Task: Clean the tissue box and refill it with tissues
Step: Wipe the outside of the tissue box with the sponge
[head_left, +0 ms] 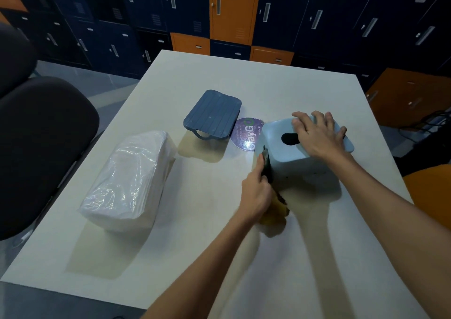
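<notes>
One cloth point(275, 212) (blurred), half-hidden by left hand point(256, 191)

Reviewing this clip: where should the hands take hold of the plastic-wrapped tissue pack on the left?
Probably across its two long sides near the middle, coming from above. The tissue pack lies flat on the table, long and blocky, top free. Its glossy wrap looks loose, so squeeze the block, not the film.
</notes>
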Demonstrator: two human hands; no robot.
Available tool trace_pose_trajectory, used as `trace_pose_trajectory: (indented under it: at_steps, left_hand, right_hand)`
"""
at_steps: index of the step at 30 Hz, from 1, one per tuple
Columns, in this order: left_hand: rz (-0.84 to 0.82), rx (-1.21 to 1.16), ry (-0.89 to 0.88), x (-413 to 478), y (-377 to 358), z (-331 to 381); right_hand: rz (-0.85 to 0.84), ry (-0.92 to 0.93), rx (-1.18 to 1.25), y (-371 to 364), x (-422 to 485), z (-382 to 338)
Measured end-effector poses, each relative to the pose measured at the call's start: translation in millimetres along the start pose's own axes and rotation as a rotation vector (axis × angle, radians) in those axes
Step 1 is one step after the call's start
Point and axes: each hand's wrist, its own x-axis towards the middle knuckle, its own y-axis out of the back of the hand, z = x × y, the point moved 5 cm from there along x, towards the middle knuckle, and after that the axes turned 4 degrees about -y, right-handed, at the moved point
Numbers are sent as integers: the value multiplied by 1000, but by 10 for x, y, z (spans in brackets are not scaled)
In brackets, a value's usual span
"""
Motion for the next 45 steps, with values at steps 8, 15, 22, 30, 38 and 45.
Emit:
trace_pose_trajectory:
  at_steps: [8, 15, 22, 30, 38, 45]
  left_hand:
    - [77, -76, 38, 233, 88, 300]
    - [-16, -28, -71, -394, -255, 94]
    - [16, -564, 273, -124, 210, -343]
    - [224, -832, 189, 473, 145, 39]
    - [246, -506, -4, 153, -271, -106]
    - [217, -489, 18, 516, -129, -14]
  right_hand:
    - [23, -5, -10, -2, -9, -9]
    - [11, -13, 6, 17, -18, -6]
    - [2, -13, 18, 26, -25, -11]
    - [25, 6, -5, 10, -27, -16]
    - [29, -5, -10, 6, -19, -12]
    - [19, -20, 6, 3, -3, -11]
